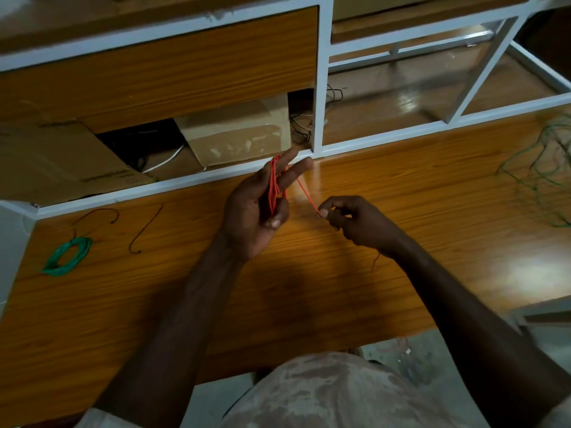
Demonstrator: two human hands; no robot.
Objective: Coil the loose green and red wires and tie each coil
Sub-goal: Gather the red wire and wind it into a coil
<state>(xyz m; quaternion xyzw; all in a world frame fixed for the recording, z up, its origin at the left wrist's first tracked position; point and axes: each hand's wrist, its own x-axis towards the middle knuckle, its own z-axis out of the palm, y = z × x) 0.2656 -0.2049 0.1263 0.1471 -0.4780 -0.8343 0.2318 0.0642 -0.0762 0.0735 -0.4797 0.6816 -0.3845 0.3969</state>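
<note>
A red wire coil is looped around the fingers of my left hand, with the thumb pressing its lower end. A straight red strand runs from the coil down to my right hand, which pinches it between thumb and forefinger. A short red tail shows below my right wrist. A wound green coil lies on the wooden table at the far left. Loose green wire is tangled at the table's right edge.
Two short dark wire pieces lie near the green coil. Behind the table stands a white-framed shelf with cardboard boxes and black and white cables. My lap shows below the table's front edge.
</note>
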